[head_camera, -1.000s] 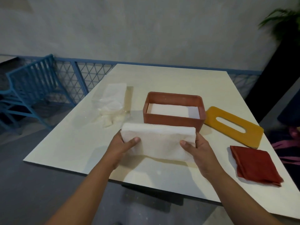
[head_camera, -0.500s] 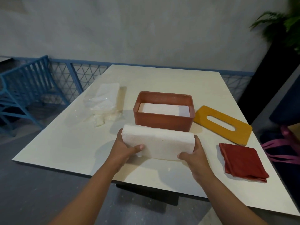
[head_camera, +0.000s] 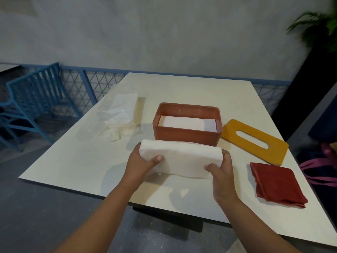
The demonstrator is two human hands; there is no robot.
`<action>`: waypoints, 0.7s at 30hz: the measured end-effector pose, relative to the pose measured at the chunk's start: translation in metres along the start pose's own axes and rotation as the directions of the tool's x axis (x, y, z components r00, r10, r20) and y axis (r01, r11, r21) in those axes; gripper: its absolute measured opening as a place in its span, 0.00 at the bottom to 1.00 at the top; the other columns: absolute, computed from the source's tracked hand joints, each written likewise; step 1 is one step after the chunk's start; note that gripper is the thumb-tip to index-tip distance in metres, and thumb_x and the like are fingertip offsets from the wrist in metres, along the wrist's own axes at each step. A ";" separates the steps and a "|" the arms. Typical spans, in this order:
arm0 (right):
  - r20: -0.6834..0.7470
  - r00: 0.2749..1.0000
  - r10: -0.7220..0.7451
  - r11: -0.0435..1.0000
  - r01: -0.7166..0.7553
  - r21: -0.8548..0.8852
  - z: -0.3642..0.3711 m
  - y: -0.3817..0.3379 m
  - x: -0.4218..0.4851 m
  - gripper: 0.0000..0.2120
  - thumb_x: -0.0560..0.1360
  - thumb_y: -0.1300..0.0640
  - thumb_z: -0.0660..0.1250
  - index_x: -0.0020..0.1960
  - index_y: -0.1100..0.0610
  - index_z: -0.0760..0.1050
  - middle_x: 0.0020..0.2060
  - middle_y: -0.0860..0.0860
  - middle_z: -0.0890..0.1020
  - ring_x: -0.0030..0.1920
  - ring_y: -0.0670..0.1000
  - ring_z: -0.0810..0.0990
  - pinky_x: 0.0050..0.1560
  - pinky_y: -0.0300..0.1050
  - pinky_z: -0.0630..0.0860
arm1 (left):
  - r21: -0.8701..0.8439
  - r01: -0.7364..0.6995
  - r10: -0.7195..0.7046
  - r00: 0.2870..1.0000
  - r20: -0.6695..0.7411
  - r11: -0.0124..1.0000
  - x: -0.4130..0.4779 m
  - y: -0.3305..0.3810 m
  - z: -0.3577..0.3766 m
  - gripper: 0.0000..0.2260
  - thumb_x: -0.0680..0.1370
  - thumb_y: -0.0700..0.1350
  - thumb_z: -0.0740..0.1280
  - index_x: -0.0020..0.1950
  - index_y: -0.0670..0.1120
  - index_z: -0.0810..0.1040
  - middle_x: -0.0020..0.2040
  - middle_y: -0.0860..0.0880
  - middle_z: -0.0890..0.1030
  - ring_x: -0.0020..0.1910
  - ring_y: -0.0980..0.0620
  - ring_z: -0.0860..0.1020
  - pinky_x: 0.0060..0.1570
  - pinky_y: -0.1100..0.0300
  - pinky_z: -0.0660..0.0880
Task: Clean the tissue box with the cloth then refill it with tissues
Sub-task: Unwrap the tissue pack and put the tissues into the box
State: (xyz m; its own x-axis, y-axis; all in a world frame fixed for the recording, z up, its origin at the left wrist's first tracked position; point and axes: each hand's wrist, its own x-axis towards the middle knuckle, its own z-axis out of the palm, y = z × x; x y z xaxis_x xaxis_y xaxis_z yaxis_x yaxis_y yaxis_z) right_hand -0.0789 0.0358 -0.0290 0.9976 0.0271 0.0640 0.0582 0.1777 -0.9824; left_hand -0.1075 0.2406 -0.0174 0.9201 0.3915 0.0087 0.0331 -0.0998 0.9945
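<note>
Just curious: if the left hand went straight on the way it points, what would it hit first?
Probably the near wall of the tissue box, just beyond the tissue stack the left hand grips.

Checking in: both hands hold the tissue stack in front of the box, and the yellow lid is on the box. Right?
Not quite. The yellow lid is not on the tissue box; it lies on the table to the box's right, as the head view shows. The left hand and right hand do hold the tissue stack in front of the box.
</note>
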 end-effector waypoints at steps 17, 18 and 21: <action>-0.043 0.994 0.096 0.975 -0.103 -0.196 -0.001 0.001 0.016 0.27 0.70 0.72 0.67 0.61 0.49 0.66 0.50 0.45 0.76 0.52 0.49 0.76 0.48 0.41 0.78 | 0.007 0.040 -0.040 0.996 0.076 0.999 0.014 -0.002 -0.003 0.27 0.63 0.34 0.77 0.54 0.51 0.70 0.48 0.55 0.77 0.49 0.57 0.76 0.40 0.67 0.75; -0.044 0.994 0.101 0.975 -0.108 -0.196 -0.002 0.002 0.017 0.27 0.70 0.73 0.66 0.60 0.49 0.66 0.49 0.44 0.76 0.52 0.49 0.76 0.45 0.39 0.78 | 0.015 0.061 -0.063 0.993 0.098 0.998 0.015 -0.004 -0.003 0.28 0.62 0.35 0.78 0.56 0.51 0.71 0.49 0.55 0.78 0.50 0.55 0.76 0.40 0.66 0.75; -0.056 0.991 0.123 0.972 -0.132 -0.193 0.001 0.004 0.020 0.28 0.70 0.73 0.67 0.62 0.49 0.68 0.51 0.47 0.78 0.55 0.52 0.76 0.50 0.45 0.79 | -0.005 0.114 -0.112 0.985 0.129 0.994 0.015 -0.007 -0.002 0.28 0.62 0.37 0.79 0.58 0.49 0.73 0.50 0.53 0.79 0.52 0.50 0.77 0.43 0.61 0.77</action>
State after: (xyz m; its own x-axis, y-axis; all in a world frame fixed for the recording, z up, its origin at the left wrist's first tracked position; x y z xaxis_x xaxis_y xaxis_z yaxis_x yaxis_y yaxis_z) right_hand -0.0590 0.0379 -0.0320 0.9977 -0.0064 -0.0675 -0.0676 -0.0206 -0.9975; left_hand -0.0943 0.2490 -0.0242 0.9532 0.2789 -0.1165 0.1357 -0.0504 0.9895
